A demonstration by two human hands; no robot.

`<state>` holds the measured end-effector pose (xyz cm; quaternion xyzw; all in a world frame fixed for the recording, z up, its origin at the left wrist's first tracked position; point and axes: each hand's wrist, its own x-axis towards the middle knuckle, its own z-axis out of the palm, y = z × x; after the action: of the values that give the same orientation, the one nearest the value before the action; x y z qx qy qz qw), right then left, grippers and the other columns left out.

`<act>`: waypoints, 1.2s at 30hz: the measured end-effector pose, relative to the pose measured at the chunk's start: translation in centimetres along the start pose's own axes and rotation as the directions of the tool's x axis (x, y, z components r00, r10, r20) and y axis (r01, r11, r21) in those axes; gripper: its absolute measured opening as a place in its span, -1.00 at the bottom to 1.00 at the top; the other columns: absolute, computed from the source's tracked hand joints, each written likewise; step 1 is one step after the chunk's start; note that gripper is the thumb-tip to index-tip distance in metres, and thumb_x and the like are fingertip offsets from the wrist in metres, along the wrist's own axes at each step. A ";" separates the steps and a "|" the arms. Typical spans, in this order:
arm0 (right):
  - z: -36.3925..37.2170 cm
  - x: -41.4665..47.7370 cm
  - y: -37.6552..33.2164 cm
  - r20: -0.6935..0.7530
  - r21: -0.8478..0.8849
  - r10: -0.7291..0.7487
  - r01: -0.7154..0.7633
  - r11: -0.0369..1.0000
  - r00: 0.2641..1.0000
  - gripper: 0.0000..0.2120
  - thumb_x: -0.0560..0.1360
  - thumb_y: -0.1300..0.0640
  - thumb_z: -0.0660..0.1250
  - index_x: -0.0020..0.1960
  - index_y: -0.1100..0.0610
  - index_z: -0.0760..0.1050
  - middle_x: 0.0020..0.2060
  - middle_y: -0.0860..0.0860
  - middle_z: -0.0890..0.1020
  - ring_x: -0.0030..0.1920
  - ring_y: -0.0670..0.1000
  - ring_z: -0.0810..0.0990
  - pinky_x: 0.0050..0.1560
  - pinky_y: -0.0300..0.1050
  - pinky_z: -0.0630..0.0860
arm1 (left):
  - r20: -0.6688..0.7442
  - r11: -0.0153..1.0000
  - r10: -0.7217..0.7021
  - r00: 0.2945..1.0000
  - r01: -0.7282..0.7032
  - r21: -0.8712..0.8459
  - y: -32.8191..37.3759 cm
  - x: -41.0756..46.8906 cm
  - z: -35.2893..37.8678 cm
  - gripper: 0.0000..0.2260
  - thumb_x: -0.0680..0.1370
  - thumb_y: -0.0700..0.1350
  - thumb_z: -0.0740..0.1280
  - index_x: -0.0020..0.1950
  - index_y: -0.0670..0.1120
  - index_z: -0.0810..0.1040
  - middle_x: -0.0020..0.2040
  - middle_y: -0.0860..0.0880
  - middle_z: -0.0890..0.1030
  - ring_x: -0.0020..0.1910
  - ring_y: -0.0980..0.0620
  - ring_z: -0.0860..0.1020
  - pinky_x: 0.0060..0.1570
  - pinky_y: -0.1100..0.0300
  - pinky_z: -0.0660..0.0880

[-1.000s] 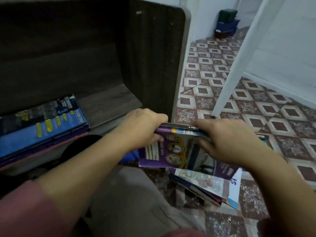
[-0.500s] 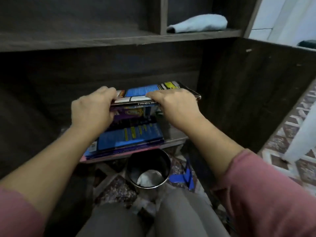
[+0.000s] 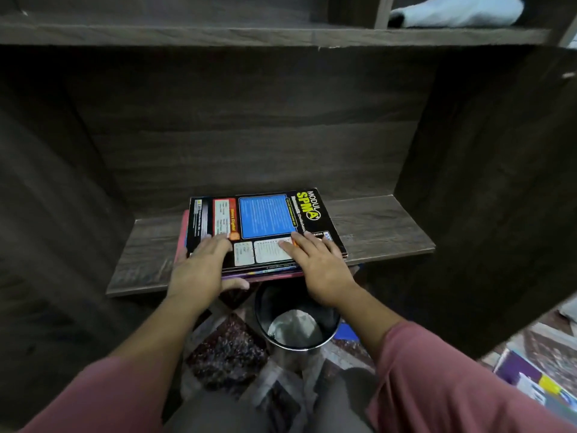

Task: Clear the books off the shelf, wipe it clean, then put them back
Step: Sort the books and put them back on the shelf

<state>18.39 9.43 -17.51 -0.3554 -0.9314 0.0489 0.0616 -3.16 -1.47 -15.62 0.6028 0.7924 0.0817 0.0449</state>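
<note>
A stack of books lies flat on the low dark wooden shelf [image 3: 381, 226]. The top book [image 3: 265, 214] has a black cover with a blue panel and yellow lettering. Pink and purple books [image 3: 181, 239] stick out beneath it. My left hand [image 3: 199, 270] holds the stack's front left edge, fingers on top and thumb under it. My right hand [image 3: 318, 270] lies flat on the top cover near the front right corner, fingers spread.
A round metal bin [image 3: 296, 332] stands on the tiled floor just under the shelf's front edge. More books [image 3: 530, 379] lie on the floor at the right. A pale folded cloth [image 3: 456, 10] rests on the upper shelf. Dark side panels [image 3: 499, 182] close in both sides.
I lifted books from the floor pile at the right, carried them left into the shelf and set them down on the stack. Both hands now rest on the stack.
</note>
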 end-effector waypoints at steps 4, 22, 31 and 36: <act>0.2 1.6 0.0 0.028 -0.035 0.028 -0.027 0.999 0.999 -0.24 0.50 0.20 0.24 0.57 -0.09 -0.05 0.57 -0.03 0.01 0.56 0.03 -0.07 0.52 0.09 -0.15 | 0.045 0.999 -0.006 0.999 0.004 0.046 -0.8 2.2 -0.2 -0.13 0.26 0.42 0.35 0.44 0.02 0.23 0.57 0.03 0.11 0.54 0.02 0.09 0.47 -0.12 0.11; -4.5 -24.5 11.7 0.086 0.242 0.510 -0.515 0.822 0.856 -0.57 0.44 0.21 0.28 0.30 0.02 0.51 0.24 0.01 0.55 0.23 0.07 0.53 0.24 -0.13 0.40 | 0.062 0.862 0.479 0.876 -0.483 0.154 26.3 -4.6 2.5 -0.35 0.42 0.24 0.39 0.40 0.04 0.24 0.39 -0.02 0.34 0.43 -0.11 0.23 0.33 -0.03 0.28; 0.2 -43.4 17.0 0.353 0.004 0.767 -0.820 0.572 0.536 -0.55 0.53 -0.02 0.28 0.41 -0.01 0.37 0.37 0.03 0.40 0.33 0.07 0.43 0.23 -0.10 0.40 | 0.307 0.723 0.638 0.706 -0.687 0.075 43.3 -10.6 12.6 -0.51 0.50 0.06 0.37 0.35 -0.05 0.30 0.29 -0.09 0.42 0.30 -0.12 0.36 0.17 0.01 0.36; 4.8 -45.9 17.5 0.331 -0.117 0.780 -0.797 0.592 0.531 -0.13 0.37 -0.18 0.44 0.52 -0.01 0.09 0.50 0.12 0.12 0.49 0.17 0.17 0.40 0.02 0.23 | 0.381 0.604 0.703 0.601 -0.787 0.127 43.8 -11.8 16.6 -0.57 0.54 -0.04 0.31 0.38 -0.02 0.28 0.26 -0.08 0.43 0.32 -0.15 0.34 0.18 -0.01 0.34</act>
<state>63.10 -8.44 -28.32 -0.7207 -0.6640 0.1557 -0.1240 44.34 -0.18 -24.21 0.8851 0.4506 -0.1105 0.0363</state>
